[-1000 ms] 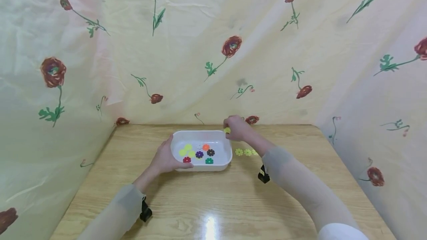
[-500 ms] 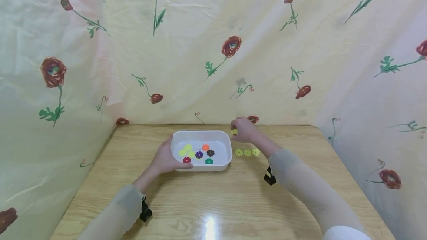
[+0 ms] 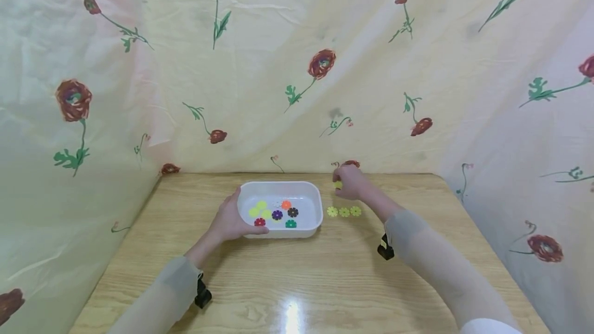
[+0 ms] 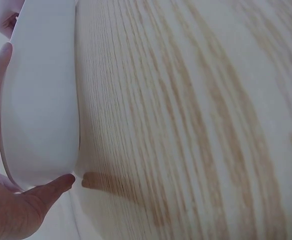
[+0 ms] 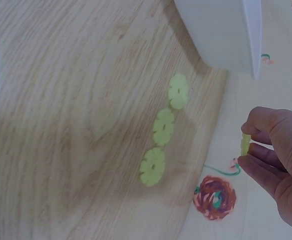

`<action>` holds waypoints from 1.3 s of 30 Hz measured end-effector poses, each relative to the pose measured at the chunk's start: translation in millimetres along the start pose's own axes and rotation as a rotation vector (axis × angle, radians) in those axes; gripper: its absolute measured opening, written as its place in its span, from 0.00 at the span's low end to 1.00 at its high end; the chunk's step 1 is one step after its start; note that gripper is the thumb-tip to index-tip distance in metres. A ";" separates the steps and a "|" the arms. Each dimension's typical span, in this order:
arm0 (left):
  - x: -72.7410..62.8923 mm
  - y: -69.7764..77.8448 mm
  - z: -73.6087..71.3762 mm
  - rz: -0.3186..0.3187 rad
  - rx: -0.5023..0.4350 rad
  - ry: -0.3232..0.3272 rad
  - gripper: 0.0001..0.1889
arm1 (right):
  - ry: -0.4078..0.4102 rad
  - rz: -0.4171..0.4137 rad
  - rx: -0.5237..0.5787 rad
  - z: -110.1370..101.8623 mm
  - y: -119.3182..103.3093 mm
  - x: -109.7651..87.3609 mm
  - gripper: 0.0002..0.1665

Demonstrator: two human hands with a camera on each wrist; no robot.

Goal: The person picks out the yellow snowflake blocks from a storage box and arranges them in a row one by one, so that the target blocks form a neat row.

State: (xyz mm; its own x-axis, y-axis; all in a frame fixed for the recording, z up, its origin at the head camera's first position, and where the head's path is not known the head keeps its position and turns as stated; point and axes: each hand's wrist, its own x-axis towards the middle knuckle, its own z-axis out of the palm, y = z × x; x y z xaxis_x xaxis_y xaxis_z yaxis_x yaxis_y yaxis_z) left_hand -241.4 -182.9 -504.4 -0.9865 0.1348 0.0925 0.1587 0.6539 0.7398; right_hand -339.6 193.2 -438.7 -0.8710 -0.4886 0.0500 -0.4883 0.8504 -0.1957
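Note:
My left hand [image 3: 228, 220] grips the left end of a white plastic tub [image 3: 299, 233], its thumb along the front wall. Inside the tub lie several notched, flower-shaped plastic discs: yellow ones [image 3: 254, 212], plus a red [image 3: 260, 222], a purple [image 3: 277, 215], an orange [image 3: 286, 204], a black [image 3: 293, 212] and a green disc [image 3: 291, 224]. Above the table's far side, right of the tub, my right hand [image 3: 352, 183] pinches a yellow disc [image 5: 245, 144] on edge between thumb and fingers. Three yellow discs [image 5: 163, 127] form a row on the table below it.
The wooden table [image 3: 260, 277] runs back to a flowered cloth [image 3: 260, 76] hanging behind and at both sides. A black wrist camera [image 3: 385, 247] hangs under the right forearm, another black camera [image 3: 202, 295] under the left.
My right hand has moved rightward from the tub's right rim with the yellow disc, uncovering the whole row of three discs. The left hand and the tub have stayed put.

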 end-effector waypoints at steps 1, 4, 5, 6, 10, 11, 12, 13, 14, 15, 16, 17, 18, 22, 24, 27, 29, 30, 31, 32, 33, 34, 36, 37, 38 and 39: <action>-0.1 0.1 -0.1 0.000 -0.004 0.000 0.69 | 0.002 0.001 0.000 0.8 2.8 -1.0 0.17; 0.2 0.3 -0.7 0.010 -0.014 0.001 0.67 | 0.008 0.000 -0.005 1.8 10.8 -5.1 0.16; 0.3 0.6 -0.9 0.014 -0.019 0.001 0.67 | 0.011 0.003 -0.008 2.3 13.4 -6.5 0.16; 0.6 0.3 -0.8 0.023 -0.018 0.001 0.66 | 0.011 0.003 -0.012 2.5 15.8 -7.9 0.16; 0.6 0.4 -1.2 0.036 -0.022 0.000 0.65 | 0.023 0.001 -0.017 4.9 24.9 -14.2 0.15; 0.3 0.6 -1.2 0.034 -0.021 -0.002 0.65 | 0.028 -0.001 -0.015 5.8 27.3 -15.8 0.14; 0.1 0.7 -1.2 0.033 -0.021 -0.003 0.65 | 0.033 -0.004 -0.013 6.4 29.6 -17.7 0.14; -0.2 1.3 -1.5 0.028 -0.023 -0.003 0.65 | 0.041 -0.005 -0.008 7.0 32.0 -19.8 0.14; -0.7 2.0 -1.8 0.024 -0.025 -0.004 0.66 | 0.048 -0.008 0.000 7.6 33.9 -21.9 0.13; -0.7 2.1 -1.7 0.022 -0.024 -0.005 0.66 | 0.051 -0.008 0.005 8.2 35.7 -24.2 0.13; -0.8 2.2 -1.7 0.020 -0.022 -0.004 0.66 | 0.050 -0.004 0.007 8.9 37.6 -26.3 0.13; -0.8 2.2 -1.6 0.019 -0.023 -0.005 0.66 | 0.049 0.000 0.012 9.2 39.4 -28.6 0.13; -0.7 2.3 -1.6 0.018 -0.023 -0.005 0.66 | 0.042 0.009 0.012 9.6 40.8 -30.9 0.13; 0.4 1.7 -1.7 0.021 -0.021 -0.008 0.66 | 0.009 0.035 0.007 13.3 47.3 -38.5 0.12; 1.0 1.1 -1.9 0.024 -0.020 -0.008 0.66 | 0.003 0.037 0.006 15.0 50.1 -41.9 0.12; 2.3 0.4 -1.7 0.025 -0.018 -0.007 0.67 | 0.003 0.038 0.004 16.8 53.4 -47.4 0.11; 2.3 0.6 -1.6 0.020 -0.014 -0.010 0.67 | 0.004 0.037 -0.001 17.0 54.4 -51.4 0.10; 2.1 0.5 -1.4 0.013 -0.010 -0.012 0.68 | 0.004 0.042 -0.001 17.2 54.6 -53.3 0.09; 2.0 0.4 -1.0 0.007 -0.005 -0.014 0.68 | 0.004 0.047 -0.002 17.3 54.6 -55.3 0.09; 1.6 0.7 -1.1 0.001 -0.002 -0.015 0.69 | 0.005 0.047 0.001 17.3 54.5 -57.4 0.08; 1.1 1.0 -1.1 -0.005 0.002 -0.017 0.69 | 0.006 0.049 0.003 17.2 54.6 -59.6 0.08; 0.7 1.3 -1.2 -0.009 0.003 -0.017 0.69 | 0.008 0.053 0.008 17.3 54.7 -61.6 0.08; 0.3 1.3 -0.8 -0.015 0.000 -0.018 0.69 | 0.012 0.061 0.020 18.1 54.8 -65.1 0.08; 0.4 1.6 -0.8 -0.012 -0.006 -0.017 0.69 | 0.015 0.062 0.025 18.5 55.2 -66.8 0.08; 0.2 1.9 -0.9 -0.009 -0.010 -0.016 0.68 | 0.018 0.064 0.029 19.4 55.7 -68.4 0.09; 0.5 1.6 -0.5 -0.005 -0.011 -0.016 0.68 | 0.018 0.067 0.033 20.6 56.3 -69.9 0.09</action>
State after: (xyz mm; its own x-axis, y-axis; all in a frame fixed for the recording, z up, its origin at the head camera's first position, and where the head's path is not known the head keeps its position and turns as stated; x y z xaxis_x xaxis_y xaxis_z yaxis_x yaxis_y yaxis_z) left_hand -241.6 -182.1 -502.9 -0.9866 0.1432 0.0778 0.1528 0.6464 0.7475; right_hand -305.1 271.2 -473.4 -0.9025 -0.4274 0.0532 -0.4275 0.8740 -0.2313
